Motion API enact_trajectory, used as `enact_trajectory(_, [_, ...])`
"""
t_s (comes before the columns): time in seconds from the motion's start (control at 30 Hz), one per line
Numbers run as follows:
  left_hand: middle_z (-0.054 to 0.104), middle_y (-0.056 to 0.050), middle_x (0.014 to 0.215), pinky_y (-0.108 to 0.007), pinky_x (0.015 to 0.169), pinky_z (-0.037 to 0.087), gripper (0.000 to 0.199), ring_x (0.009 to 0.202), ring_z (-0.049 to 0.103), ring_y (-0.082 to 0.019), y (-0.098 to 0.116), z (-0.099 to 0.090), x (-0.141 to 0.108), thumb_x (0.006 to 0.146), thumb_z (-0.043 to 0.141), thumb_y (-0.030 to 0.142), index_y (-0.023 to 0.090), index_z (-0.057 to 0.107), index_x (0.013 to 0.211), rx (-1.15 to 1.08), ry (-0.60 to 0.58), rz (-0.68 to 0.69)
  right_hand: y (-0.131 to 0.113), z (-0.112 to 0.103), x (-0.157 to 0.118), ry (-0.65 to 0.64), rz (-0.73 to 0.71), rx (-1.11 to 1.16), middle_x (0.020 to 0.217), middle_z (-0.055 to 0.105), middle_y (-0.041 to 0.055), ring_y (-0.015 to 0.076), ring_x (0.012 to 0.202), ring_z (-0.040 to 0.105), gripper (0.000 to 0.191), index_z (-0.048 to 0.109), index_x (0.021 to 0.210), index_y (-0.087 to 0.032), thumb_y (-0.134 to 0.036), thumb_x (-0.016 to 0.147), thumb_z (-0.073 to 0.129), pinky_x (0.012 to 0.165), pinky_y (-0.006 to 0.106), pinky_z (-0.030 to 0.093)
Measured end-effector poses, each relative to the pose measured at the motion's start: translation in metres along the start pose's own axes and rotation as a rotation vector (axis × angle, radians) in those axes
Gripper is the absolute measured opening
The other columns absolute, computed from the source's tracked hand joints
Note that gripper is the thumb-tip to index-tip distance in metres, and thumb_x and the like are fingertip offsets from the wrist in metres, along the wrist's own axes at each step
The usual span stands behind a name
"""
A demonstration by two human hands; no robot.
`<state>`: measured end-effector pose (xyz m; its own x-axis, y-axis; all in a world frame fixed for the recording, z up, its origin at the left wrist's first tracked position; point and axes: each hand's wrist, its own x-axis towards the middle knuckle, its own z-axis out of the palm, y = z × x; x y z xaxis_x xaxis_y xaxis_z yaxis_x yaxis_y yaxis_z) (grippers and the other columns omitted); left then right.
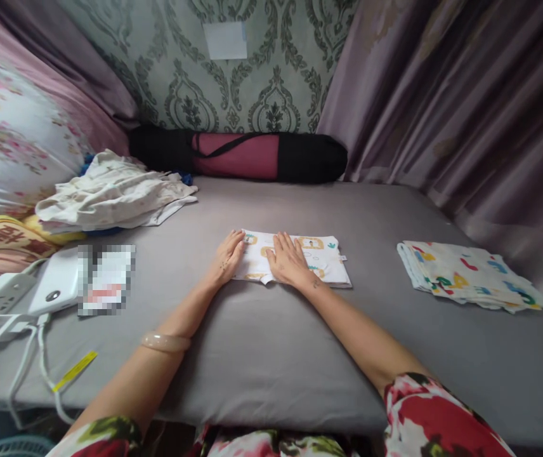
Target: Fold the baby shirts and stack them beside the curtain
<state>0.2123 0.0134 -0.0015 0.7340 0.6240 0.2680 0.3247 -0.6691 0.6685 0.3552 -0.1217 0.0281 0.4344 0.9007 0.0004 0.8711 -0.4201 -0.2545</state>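
Lying palm down on a folded white printed cloth (326, 261), the right hand (291, 259) has its fingers extended and gripping nothing; the left hand (229, 257) rests along the cloth's left edge, its fingers straight, close together and likewise unclosed. The cloth is on the grey sheet (271, 343), directly beneath the right fingers and just beside the left ones. Its near edge puckers between the two hands, so a sideways push there could ruck the top layer or skew the fold, since the layers look loose. Dragging the right fingers on lifting might pull a corner open. Well to their right, a colourful folded cloth (471, 276) seems safe; left of the left fingers and nearer the body, a white cable (42, 336) could snag on a sweeping left forearm (190, 311).
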Motion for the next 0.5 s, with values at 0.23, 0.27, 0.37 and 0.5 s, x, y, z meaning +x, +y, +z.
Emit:
enact_trajectory(0.23, [0.053,-0.008,0.142,-0.044,0.117,0.029,0.051,0.140,0.038,-0.024,0.006,-0.005,0.001,0.097,0.025,0.041,0.017,0.056,0.128,-0.117,0.092,-0.108,-0.003,0.005,0.003,-0.007,0.015,-0.018,0.157,0.025,0.0170,0.0280,0.146,0.017,0.063,0.031,0.148,-0.001,-0.040,0.099,0.023,0.118,0.046,0.008])
enact_trajectory(0.27, [0.053,-0.008,0.142,-0.044,0.117,0.029,0.050,0.139,0.038,-0.024,0.007,-0.006,0.002,0.096,0.025,0.041,0.017,0.056,0.128,-0.131,0.102,-0.128,-0.007,0.003,0.004,-0.008,0.016,-0.019,0.157,0.024,0.0170,0.0278,0.146,0.017,0.063,0.031,0.149,-0.001,-0.038,0.099,0.023,0.119,0.046,0.008])
enact_trajectory(0.37, [0.053,-0.008,0.142,-0.041,0.117,0.028,0.051,0.138,0.040,-0.022,0.006,-0.008,0.002,0.096,0.024,0.040,0.016,0.056,0.128,-0.165,0.131,-0.155,-0.022,0.003,0.011,0.035,-0.008,-0.007,0.158,0.022,0.0161,0.0262,0.147,0.014,0.062,0.028,0.149,-0.001,-0.035,0.099,0.022,0.119,0.044,0.006])
enact_trajectory(0.5, [0.053,-0.010,0.141,-0.038,0.117,0.029,0.054,0.136,0.042,-0.021,0.004,-0.008,0.001,0.096,0.023,0.041,0.014,0.055,0.130,-0.180,0.149,-0.165,-0.035,0.015,0.015,0.049,-0.024,0.009,0.157,0.026,0.0161,0.0255,0.146,0.018,0.062,0.031,0.149,-0.002,-0.037,0.099,0.022,0.119,0.043,0.008])
